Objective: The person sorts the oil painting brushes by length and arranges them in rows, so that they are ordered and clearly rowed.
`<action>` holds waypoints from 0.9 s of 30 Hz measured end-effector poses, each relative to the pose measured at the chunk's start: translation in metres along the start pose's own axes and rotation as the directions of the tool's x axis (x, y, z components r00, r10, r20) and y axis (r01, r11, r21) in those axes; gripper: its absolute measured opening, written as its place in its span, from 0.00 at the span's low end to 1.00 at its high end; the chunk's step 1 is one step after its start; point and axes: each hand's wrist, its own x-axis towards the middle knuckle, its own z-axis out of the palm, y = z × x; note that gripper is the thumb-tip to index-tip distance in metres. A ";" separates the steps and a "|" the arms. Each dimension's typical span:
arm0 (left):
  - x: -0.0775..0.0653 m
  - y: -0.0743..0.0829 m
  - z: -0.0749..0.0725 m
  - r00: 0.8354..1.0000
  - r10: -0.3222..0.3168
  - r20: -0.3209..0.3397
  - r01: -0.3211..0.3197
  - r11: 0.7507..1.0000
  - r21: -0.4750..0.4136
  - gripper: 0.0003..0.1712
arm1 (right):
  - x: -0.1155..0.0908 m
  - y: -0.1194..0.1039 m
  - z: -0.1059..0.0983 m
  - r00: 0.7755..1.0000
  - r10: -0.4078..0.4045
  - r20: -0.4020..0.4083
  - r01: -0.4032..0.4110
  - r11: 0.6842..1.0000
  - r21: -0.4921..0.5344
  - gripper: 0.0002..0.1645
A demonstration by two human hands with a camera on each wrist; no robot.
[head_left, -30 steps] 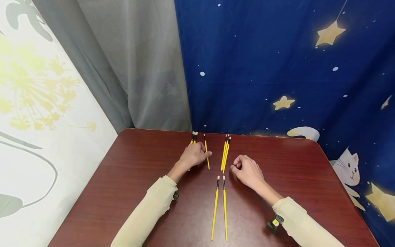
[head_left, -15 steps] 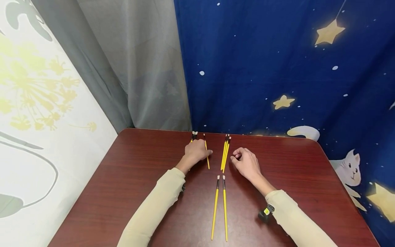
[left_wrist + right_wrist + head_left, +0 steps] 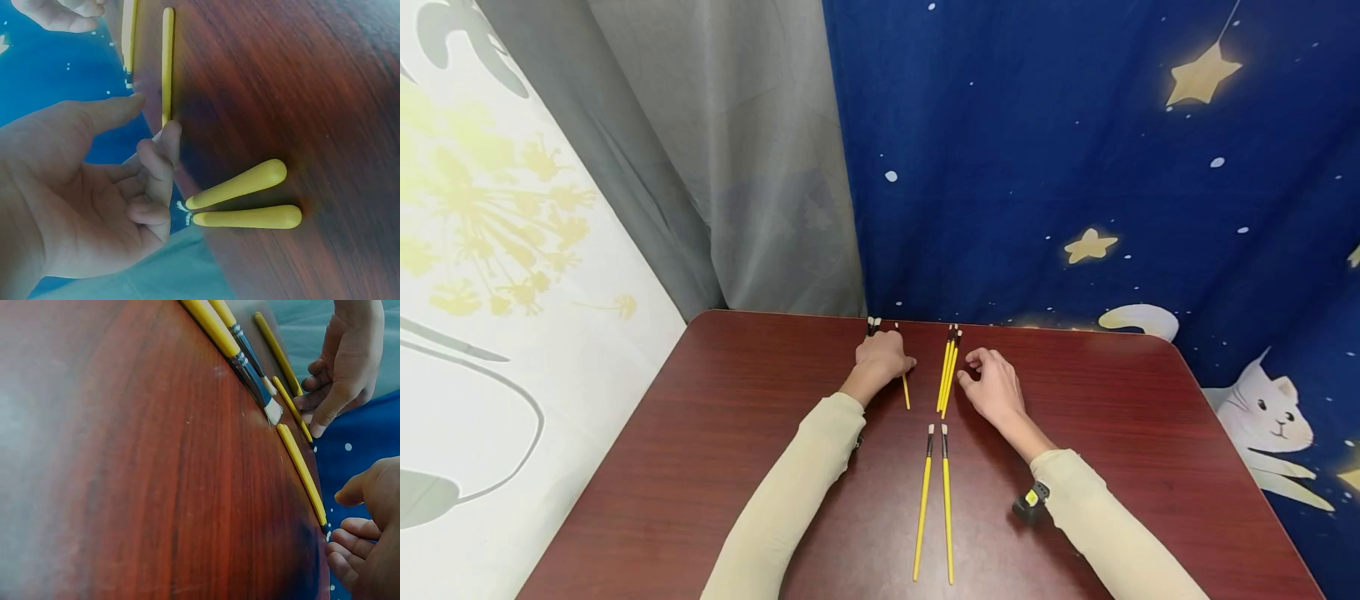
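Observation:
My left hand (image 3: 882,355) hovers over the far left part of the table, fingers loosely bent. Under it lies a single thin yellow paintbrush (image 3: 906,392); in the left wrist view a fingertip overlaps this brush's handle (image 3: 167,65), and contact cannot be told. Two more paintbrushes (image 3: 874,323) lie just left, their handles hidden by the hand in the head view. My right hand (image 3: 992,385) is beside a cluster of several paintbrushes (image 3: 949,375), thumb apart from relaxed fingers, gripping nothing. In the right wrist view a gap shows between thumb (image 3: 353,489) and fingers.
Nearer the front, two larger paintbrushes (image 3: 921,521) lie side by side, white bristles pointing away from me. The dark red wooden table (image 3: 700,433) ends at a far edge against a grey curtain (image 3: 775,167) and a blue star-patterned curtain (image 3: 985,167).
My left hand has shifted slightly away from me and to the right. My right hand has moved a little farther forward, its fingers spreading somewhat. The paintbrushes have stayed put.

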 end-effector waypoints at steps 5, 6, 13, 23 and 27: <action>0.005 0.004 0.005 1.000 -0.009 -0.025 0.010 1.000 0.019 0.13 | 0.006 0.001 0.001 1.000 0.010 -0.026 -0.011 1.000 -0.005 0.16; 0.006 0.004 0.006 1.000 -0.006 -0.028 0.007 1.000 0.022 0.13 | 0.007 0.001 0.001 1.000 0.015 -0.027 -0.015 1.000 -0.006 0.16; 0.008 0.009 0.007 0.999 0.003 -0.033 -0.002 1.000 0.028 0.11 | 0.008 0.000 0.001 1.000 0.025 -0.011 -0.025 1.000 0.001 0.16; 0.009 0.007 0.007 1.000 -0.001 -0.028 0.001 1.000 -0.020 0.09 | 0.007 0.003 -0.002 0.999 0.047 -0.022 -0.048 0.999 -0.007 0.15; 0.009 0.008 0.004 1.000 -0.004 0.006 0.004 0.999 -0.051 0.13 | 0.007 0.003 -0.003 0.998 0.053 -0.025 -0.054 0.999 -0.004 0.14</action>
